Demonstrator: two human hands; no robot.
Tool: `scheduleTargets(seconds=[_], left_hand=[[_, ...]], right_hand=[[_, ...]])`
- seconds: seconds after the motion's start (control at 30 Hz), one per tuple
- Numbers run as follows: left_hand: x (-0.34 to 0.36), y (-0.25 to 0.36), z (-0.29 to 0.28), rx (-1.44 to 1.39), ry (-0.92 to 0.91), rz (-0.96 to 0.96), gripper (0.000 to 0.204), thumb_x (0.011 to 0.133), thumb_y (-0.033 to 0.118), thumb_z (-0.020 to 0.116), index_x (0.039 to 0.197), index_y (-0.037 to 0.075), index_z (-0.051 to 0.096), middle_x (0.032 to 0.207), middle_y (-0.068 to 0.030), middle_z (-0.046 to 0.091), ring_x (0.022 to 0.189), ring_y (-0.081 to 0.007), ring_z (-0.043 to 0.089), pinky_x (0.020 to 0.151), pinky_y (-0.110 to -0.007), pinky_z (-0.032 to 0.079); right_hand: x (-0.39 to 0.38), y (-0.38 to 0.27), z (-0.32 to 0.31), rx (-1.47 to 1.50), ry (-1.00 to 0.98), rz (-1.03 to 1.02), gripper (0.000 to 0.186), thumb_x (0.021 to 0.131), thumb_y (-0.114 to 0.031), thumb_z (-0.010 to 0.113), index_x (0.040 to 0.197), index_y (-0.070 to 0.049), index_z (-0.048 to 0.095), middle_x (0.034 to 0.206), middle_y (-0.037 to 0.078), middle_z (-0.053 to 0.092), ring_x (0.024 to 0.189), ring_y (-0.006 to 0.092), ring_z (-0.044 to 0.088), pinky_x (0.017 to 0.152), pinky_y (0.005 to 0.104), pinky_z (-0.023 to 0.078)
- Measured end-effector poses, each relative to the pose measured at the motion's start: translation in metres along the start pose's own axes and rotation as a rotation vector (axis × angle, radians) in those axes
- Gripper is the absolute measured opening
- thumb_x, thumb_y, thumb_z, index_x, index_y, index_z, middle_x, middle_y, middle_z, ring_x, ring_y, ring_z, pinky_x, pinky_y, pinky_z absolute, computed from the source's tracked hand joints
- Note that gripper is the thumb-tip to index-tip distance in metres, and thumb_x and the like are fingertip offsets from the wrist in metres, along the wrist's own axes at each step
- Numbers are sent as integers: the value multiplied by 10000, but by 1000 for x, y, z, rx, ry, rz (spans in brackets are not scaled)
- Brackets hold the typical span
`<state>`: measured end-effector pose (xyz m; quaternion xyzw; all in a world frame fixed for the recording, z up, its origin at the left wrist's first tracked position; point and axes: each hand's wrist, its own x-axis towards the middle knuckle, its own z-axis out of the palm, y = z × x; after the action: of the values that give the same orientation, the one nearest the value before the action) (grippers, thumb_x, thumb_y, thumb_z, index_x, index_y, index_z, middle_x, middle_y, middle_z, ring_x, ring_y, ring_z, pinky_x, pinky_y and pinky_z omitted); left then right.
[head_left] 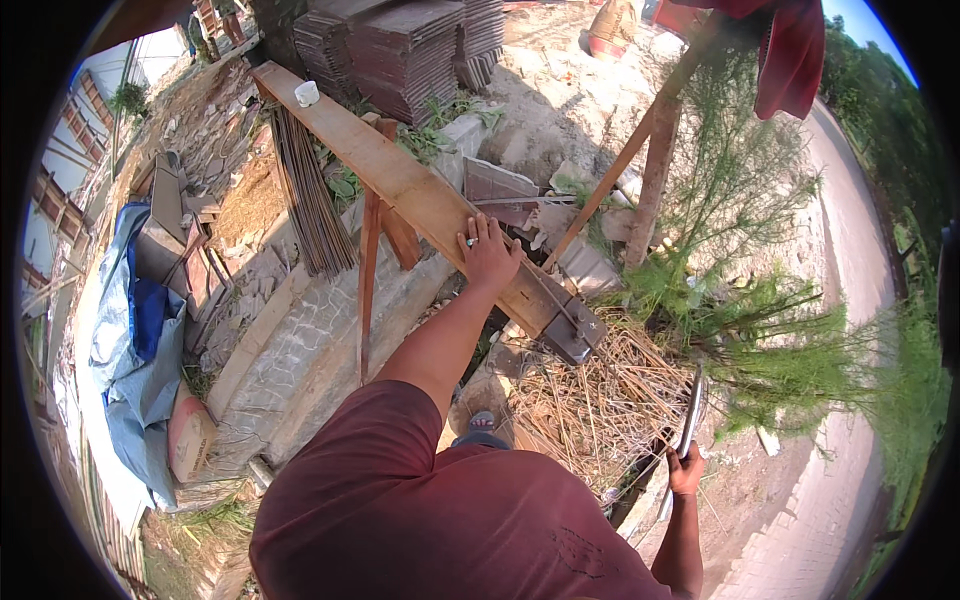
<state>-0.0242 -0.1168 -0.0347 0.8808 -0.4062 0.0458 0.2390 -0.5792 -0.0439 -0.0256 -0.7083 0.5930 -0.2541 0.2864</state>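
At frame centre, the left hand (488,252) is laid flat, fingers spread, on a long wooden plank (400,180) by thin metal rods (545,290). At lower right, the right hand (686,468) is closed around a curved metal bar (692,415).

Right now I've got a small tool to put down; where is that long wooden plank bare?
The long brown wooden plank is bare between the small white cup and the left hand. Beyond the hand it is crowded: thin steel rods and a grey metal bracket. The right hand holds a curved metal bar.
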Motion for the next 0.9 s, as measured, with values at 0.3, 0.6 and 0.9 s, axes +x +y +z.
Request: scheduleTargets(seconds=[0.3, 0.6, 0.9], left_hand=[[2, -2, 0, -40, 21, -52, 662, 802, 353, 564, 1362, 37, 408, 1482, -212, 281, 1400, -331, 225, 1136, -540, 90], [4, 2, 1, 9, -71, -52, 702, 803, 374, 577, 1379, 28, 373, 1496, -194, 266, 1404, -324, 216, 1135, -553, 69], [-1, 7, -12, -130, 22, 32, 727, 808, 381, 576, 1414, 61, 331, 1523, -144, 225, 1415, -275, 202, 1143, -530, 85]], right_hand=[[13, 25, -2, 100, -64, 18, 251, 797, -98, 673, 722, -70, 436, 628, -18, 415, 584, 88, 364, 527, 260, 336], [8, 19, -8, 143, -44, 60, 231, 803, -80, 675, 760, -67, 449, 671, -18, 424, 633, 74, 376, 559, 240, 326], [16, 87, 12, 413, 32, 116, 216, 777, -77, 672, 720, -76, 464, 626, -37, 414, 581, 71, 348, 512, 246, 297]])
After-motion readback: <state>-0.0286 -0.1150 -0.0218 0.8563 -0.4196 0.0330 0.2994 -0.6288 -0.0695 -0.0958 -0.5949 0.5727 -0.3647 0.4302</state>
